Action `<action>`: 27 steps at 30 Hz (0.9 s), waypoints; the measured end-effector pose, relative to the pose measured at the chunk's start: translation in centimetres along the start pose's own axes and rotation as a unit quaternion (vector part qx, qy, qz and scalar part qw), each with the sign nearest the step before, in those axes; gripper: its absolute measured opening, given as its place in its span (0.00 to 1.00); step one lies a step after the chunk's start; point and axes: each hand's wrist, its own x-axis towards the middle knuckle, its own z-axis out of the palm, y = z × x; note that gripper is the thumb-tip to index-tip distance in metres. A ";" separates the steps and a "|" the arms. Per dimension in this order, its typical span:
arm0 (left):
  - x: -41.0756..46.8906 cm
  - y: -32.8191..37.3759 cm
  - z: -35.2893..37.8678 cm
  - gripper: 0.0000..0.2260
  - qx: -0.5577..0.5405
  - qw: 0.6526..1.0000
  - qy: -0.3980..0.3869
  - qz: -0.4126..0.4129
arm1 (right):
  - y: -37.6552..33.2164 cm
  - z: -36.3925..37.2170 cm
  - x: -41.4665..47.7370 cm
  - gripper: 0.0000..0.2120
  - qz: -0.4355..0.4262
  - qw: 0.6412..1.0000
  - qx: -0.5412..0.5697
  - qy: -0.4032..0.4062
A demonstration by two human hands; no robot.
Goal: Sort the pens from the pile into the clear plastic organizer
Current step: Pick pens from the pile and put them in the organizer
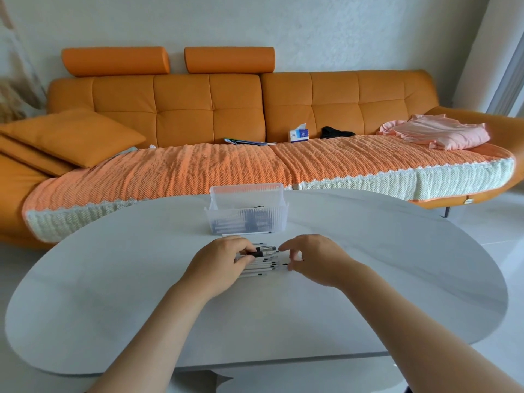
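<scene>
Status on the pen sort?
Left grip holds pile, right grip pinches its other end. Organizer behind, some pens inside. Stray pen at its front wall, nothing blocking.

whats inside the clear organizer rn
Through the ribbed front wall of the clear plastic organizer, several dark pens lie low inside, with one dark piece higher up. The ribbing blurs them, so their number and any dividers cannot be told.
</scene>
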 end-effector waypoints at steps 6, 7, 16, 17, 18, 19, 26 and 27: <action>0.1 0.5 0.2 0.06 0.021 1.000 -0.005 0.017 | -0.9 -0.1 0.1 0.14 -0.038 0.999 -0.006 0.036; 0.1 0.6 0.2 0.06 0.022 1.000 -0.006 0.017 | -1.1 -0.1 0.0 0.14 -0.050 0.998 -0.007 0.042; 0.0 1.1 0.4 0.06 0.044 0.998 0.032 0.030 | -2.5 -0.1 0.4 0.13 -0.074 0.994 -0.074 0.009; 0.0 1.1 0.3 0.05 0.046 0.998 0.037 0.031 | -2.6 -0.1 0.5 0.13 -0.074 0.994 -0.075 0.016; 0.0 1.1 0.3 0.05 0.046 0.998 0.039 0.030 | -2.7 -0.1 0.5 0.13 -0.074 0.994 -0.078 0.023; 0.0 1.1 0.3 0.05 0.046 0.998 0.037 0.028 | -2.9 -0.1 0.6 0.13 -0.073 0.993 -0.082 0.031; 0.2 1.0 0.1 0.07 0.049 0.999 0.006 0.016 | -3.4 0.0 0.6 0.05 -0.057 0.991 -0.076 0.096; 0.2 0.9 0.1 0.07 0.049 0.999 0.006 0.014 | -3.4 0.0 0.6 0.07 -0.054 0.992 -0.061 0.096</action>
